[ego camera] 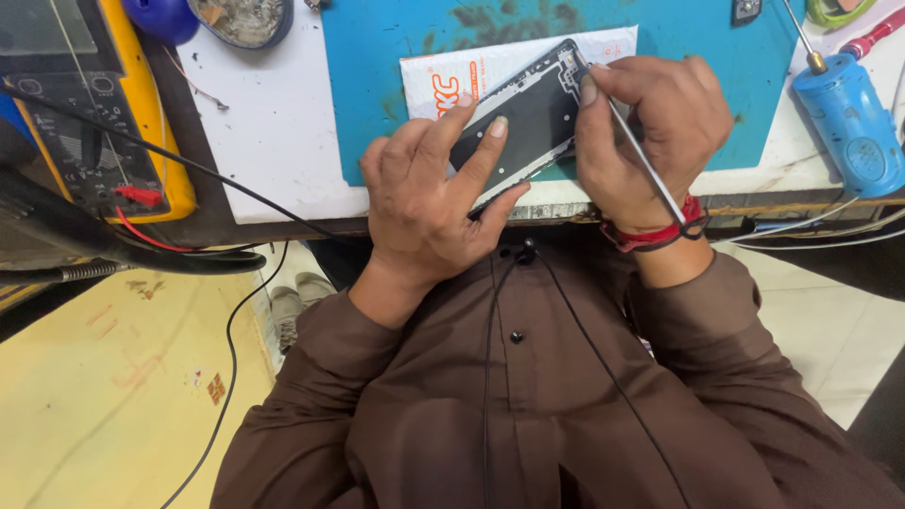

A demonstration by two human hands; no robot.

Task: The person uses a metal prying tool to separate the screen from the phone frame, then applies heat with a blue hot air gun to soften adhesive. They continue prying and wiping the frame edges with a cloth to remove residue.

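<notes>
Two hands worked at the near edge of a white bench (273,132), on which a blue mat (716,85) lay with a white printed packet (443,80) on top. The opened phone (528,118), a dark slab with its back exposed, lay slantwise across the packet and mat, its lower end near the bench's front edge. The left hand (429,203) pressed down on the phone, fingers spread flat over its lower half, not curled around it. The right hand (650,132) had its grip pinched together on a thin metal tool (641,155), whose tip touched the phone's upper corner; red thread bands (660,236) circled that wrist.

At the left, a yellow multimeter (94,104) sat on the bench with black and red leads trailing over the edge. A round dish (240,19) of grey residue stood at the far side, next to a blue rounded object (160,17). At the right edge stood a blue cylindrical device (853,123) with a metal probe.

Bare mat lay open above and to the right of the phone. Below the bench edge showed brown sleeves, a pale yellowish floor at left and light tiles at right.
</notes>
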